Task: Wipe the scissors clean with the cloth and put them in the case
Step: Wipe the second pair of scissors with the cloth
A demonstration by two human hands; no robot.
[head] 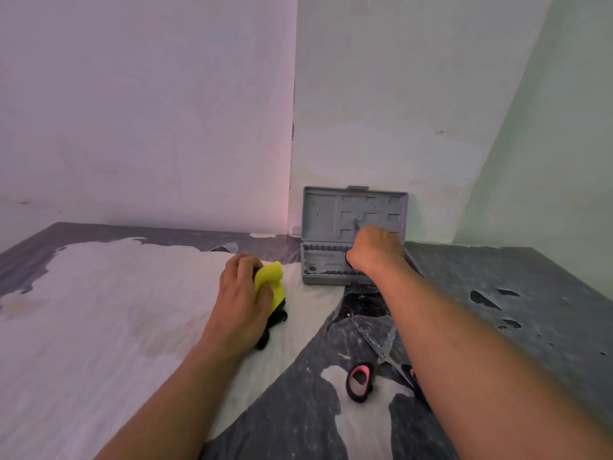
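Note:
A grey plastic case (323, 265) stands open against the wall corner, its lid upright. My right hand (374, 249) reaches into the tray of the case; its fingers are curled and what they hold, if anything, is hidden. My left hand (243, 293) rests on a yellow-and-black cloth (270, 278) bunched on the surface and grips it. The scissors (374, 356), with black-and-pink handles and open blades, lie on the surface near me, partly hidden under my right forearm.
The work surface (99, 310) is a worn top with grey and white peeling patches. Two walls meet in a corner just behind the case. A grey ledge (514, 293) extends to the right.

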